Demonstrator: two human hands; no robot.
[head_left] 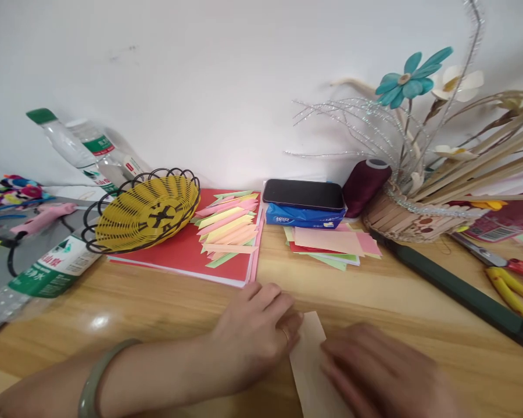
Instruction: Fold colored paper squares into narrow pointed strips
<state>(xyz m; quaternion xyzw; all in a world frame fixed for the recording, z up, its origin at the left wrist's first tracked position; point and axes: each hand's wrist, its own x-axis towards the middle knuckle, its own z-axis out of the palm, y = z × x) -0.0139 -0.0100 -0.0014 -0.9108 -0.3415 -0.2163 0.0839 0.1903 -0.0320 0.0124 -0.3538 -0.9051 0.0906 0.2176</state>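
Note:
A pale peach paper strip point(311, 366) lies on the wooden table at the bottom centre, between my hands. My left hand point(261, 334), with a ring on one finger and a bangle on the wrist, rests at the strip's left edge with its fingers curled together. On the strip's right edge is my right hand point(375, 368), blurred, with its fingers closed at the paper. Beyond them, a pile of folded coloured paper pieces point(229, 223) lies on a red sheet point(178, 261). Flat coloured strips point(326, 239) are stacked to the right of that pile.
A yellow basket point(148, 212) and plastic bottles point(54, 267) are at the left. A black phone point(304, 193) lies on a blue packet point(305, 216). Right of it are a maroon thread spool point(366, 186), a flower-filled basket point(418, 220), a dark green bar point(462, 293) and yellow-handled scissors point(508, 293).

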